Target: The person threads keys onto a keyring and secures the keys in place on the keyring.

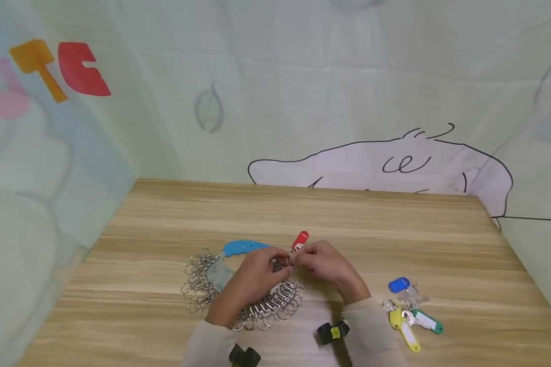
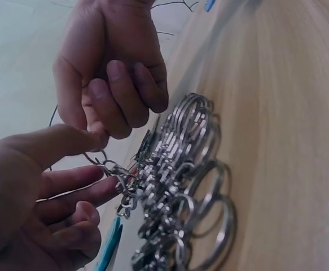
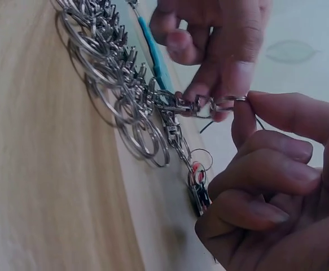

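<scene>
A metal key ring (image 3: 232, 99) is pinched between the thumb and fingers of my left hand (image 1: 256, 272). From the other side, my right hand (image 1: 327, 262) pinches the edge of the same ring with thumb and forefinger. The ring joins a swivel clasp (image 3: 178, 106) on a large loop crowded with several clasps and split rings (image 1: 268, 311). This loop has a blue handle (image 1: 244, 247) and lies on the table under my left hand. A red key tag (image 1: 300, 239) lies just beyond my fingertips, partly covered in the right wrist view.
Right of my right forearm lies a small heap of tags: a blue tag (image 1: 399, 284), a yellow tag (image 1: 409, 336), a green tag (image 1: 429, 322) and clear pieces (image 1: 410, 296). The wooden table (image 1: 188, 209) ends at a printed cloth backdrop (image 1: 275, 102).
</scene>
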A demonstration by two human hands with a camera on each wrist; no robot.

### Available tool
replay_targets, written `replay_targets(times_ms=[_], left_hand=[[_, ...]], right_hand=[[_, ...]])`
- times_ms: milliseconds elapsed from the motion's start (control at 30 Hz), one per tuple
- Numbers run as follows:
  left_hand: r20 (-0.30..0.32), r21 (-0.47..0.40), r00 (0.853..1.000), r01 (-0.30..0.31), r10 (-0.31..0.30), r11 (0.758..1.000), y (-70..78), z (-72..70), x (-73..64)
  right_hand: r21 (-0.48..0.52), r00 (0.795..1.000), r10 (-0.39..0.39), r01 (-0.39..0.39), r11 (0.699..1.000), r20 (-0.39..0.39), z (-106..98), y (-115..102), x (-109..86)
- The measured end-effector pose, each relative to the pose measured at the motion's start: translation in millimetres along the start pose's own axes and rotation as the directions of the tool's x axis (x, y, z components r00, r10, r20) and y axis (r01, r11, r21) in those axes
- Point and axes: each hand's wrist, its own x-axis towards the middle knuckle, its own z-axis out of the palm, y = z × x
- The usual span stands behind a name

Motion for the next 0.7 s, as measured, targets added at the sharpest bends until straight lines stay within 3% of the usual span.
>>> replay_targets(times_ms=[133,700], left_hand=[[-0.019,-0.029,1.0,0.0,0.0,1.0,-0.1,-1.6,0.3],[-0.035,-0.126,0.999,0.027,-0.032,0.992,-5.3,1.2,-2.4]], right_hand=[[0.013,1.0,0.011,-0.011,1.0,-0.023,2.6,-0.5,1.5],[0.06,1.0,0.008,-0.008,0.998,0.005,7.6,0.6,-0.8]])
